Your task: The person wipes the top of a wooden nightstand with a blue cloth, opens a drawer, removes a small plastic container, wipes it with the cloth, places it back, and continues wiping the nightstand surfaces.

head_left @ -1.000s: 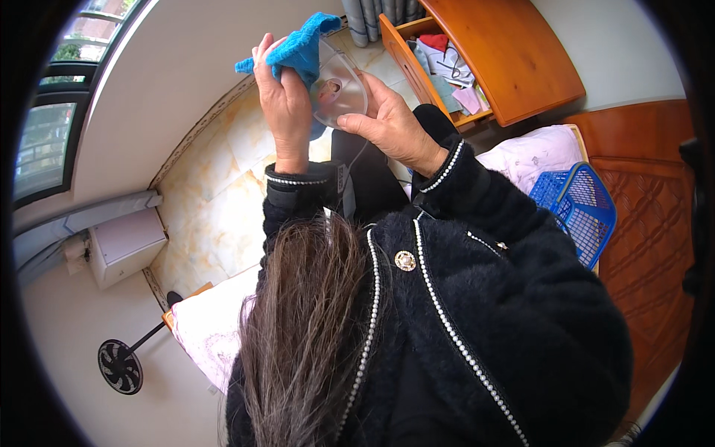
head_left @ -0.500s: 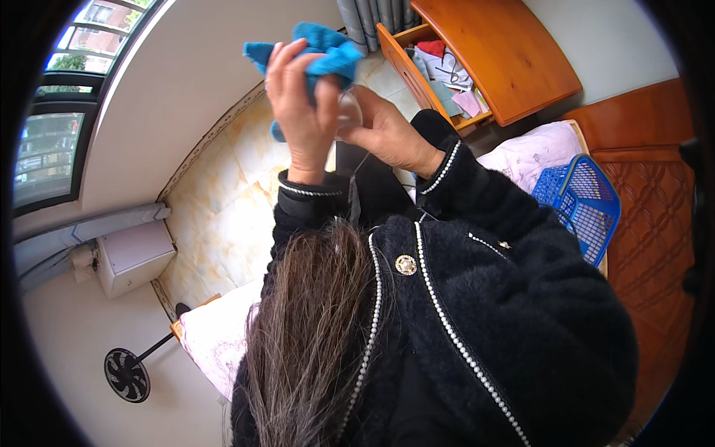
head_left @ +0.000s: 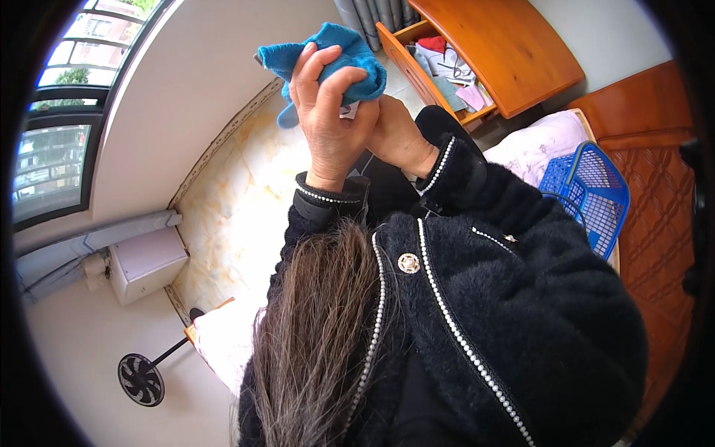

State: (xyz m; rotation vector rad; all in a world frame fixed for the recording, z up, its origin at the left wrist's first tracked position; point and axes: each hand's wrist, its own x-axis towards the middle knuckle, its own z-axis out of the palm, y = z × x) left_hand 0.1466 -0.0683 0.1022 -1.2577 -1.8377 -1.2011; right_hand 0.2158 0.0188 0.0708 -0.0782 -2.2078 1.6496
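Long hair (head_left: 313, 320) is hanging over the black coat (head_left: 506, 313). Beyond it, the left hand (head_left: 328, 123) is clasping a bunched blue cloth (head_left: 361, 59), its grip curling around the fabric; the right hand (head_left: 402, 135) is crowding beside it, its grip hidden, so its hold cannot be told. The hands are blocking what the small pale patch (head_left: 348, 111) between them belongs to. Handling seems under way; what is left is not showing. Farther off, a blue basket (head_left: 605, 212) is sitting by a pale pillow (head_left: 540, 138), and a wooden drawer (head_left: 408, 65) is standing open.

The window (head_left: 51, 160) was bright; the marbled floor (head_left: 227, 179) glared white in places. A wooden cabinet (head_left: 506, 56) (its drawer (head_left: 407, 61) pulled out) stood by a grey curtain (head_left: 372, 21).
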